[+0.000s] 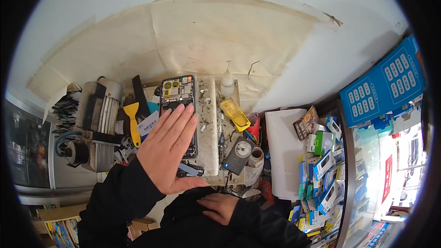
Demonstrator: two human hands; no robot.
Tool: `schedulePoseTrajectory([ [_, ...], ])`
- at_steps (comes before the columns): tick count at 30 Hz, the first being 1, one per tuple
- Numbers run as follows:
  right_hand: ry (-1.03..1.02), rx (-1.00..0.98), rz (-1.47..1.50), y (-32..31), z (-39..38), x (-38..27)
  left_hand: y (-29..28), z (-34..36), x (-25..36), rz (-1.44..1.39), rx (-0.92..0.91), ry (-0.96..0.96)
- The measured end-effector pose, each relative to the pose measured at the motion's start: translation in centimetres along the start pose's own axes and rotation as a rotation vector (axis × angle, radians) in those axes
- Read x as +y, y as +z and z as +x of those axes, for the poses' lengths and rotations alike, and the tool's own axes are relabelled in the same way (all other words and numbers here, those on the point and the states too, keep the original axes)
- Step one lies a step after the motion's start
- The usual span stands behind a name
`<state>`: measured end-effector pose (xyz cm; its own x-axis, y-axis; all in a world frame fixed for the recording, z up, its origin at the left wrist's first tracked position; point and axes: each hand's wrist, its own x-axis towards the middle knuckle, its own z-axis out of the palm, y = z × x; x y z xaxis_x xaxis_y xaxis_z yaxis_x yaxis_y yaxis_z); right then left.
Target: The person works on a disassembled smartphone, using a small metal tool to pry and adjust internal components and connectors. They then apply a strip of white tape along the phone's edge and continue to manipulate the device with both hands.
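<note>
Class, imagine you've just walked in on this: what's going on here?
A person has the left hand spread flat, fingers straight, over the lower part of a phone with its back off and inner parts showing; whether it presses down is hard to tell. The right hand lies low near the body, with no tool seen in it. A yellow scraper lies left of the phone, and a small bottle stands to its right.
</note>
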<state>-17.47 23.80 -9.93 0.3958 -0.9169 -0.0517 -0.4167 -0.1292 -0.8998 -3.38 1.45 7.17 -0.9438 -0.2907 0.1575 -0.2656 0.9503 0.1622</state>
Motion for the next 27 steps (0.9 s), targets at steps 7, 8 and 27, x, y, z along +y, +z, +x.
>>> schedulePoseTrajectory([
  [7, -0.017, -0.003, 0.020, 0.1, -1.8, 0.9, -0.3, -0.2, -0.5, -0.076, -0.034, -0.010],
  [8, -0.036, 0.009, 0.022, 0.1, -2.0, 1.0, -0.2, -0.2, -0.5, -0.087, -0.018, -0.003],
  [27, -0.245, 0.593, -0.676, -7.7, 1.8, -8.8, 0.2, -0.5, -0.2, -0.009, 0.058, 0.053],
])
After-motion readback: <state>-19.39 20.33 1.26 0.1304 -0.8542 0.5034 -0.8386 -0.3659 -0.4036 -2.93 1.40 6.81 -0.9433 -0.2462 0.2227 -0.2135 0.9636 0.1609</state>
